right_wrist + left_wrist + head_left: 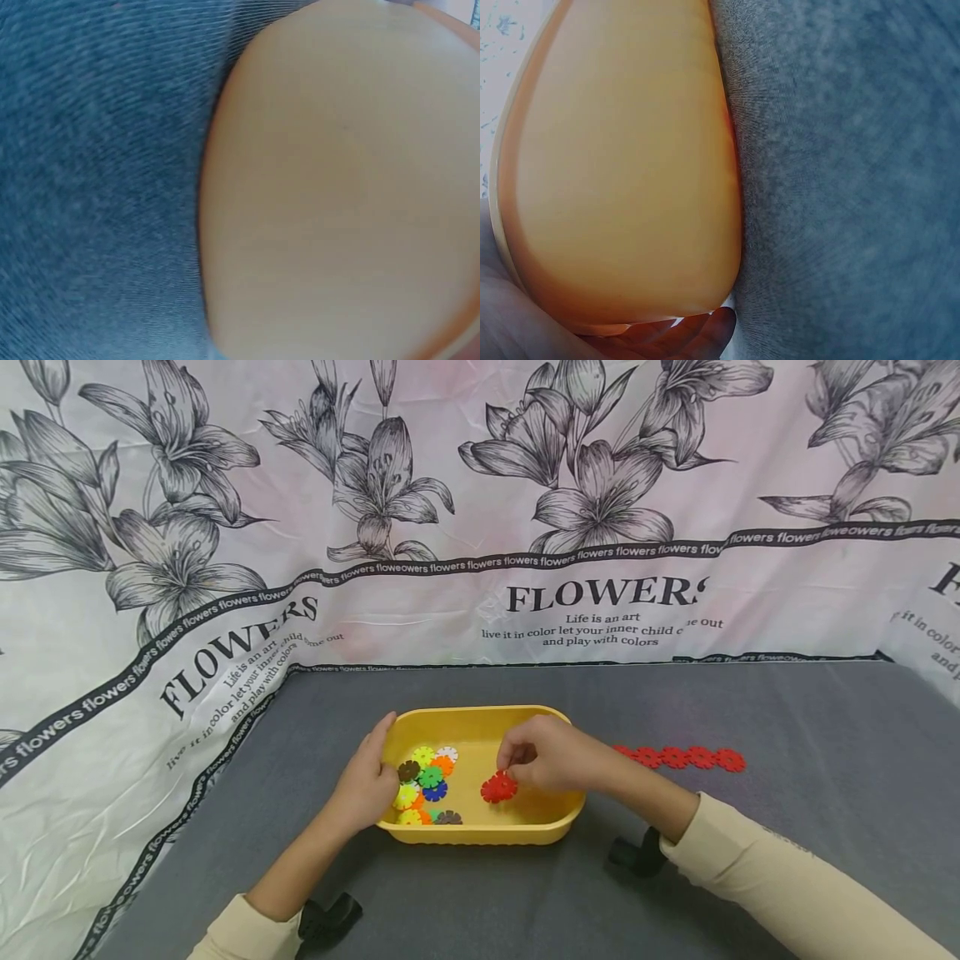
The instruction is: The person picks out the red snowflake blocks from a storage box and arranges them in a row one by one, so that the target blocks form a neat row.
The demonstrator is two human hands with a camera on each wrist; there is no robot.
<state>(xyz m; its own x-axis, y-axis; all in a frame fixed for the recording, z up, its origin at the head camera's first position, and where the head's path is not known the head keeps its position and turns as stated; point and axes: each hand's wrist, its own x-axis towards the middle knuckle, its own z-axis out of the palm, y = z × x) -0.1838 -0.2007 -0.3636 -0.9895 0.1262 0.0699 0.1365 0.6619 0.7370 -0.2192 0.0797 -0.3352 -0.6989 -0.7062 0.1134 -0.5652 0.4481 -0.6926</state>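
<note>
A yellow plastic tub [480, 835] stands in front of the person. My left hand [369, 781] grips its left end, thumb at the rim; in the left wrist view fingers [716, 330] curl round the outside of the tub [622, 165]. Over the tub's right half, my right hand [555, 752] pinches a red flower-shaped plastic disc [498, 787] between thumb and forefinger. The red pieces overlap there, low inside the tub. The right wrist view is mostly filled by the tub's outer wall [337, 180], with the pinching fingers hidden.
Several notched discs in mixed colours, among them a green one [431, 777], lie in the tub's left part. A row of joined red discs [699, 757] lies on the grey cloth [810, 827] to the right, partly behind the right forearm. A flower-printed curtain [420, 610] hangs behind.
</note>
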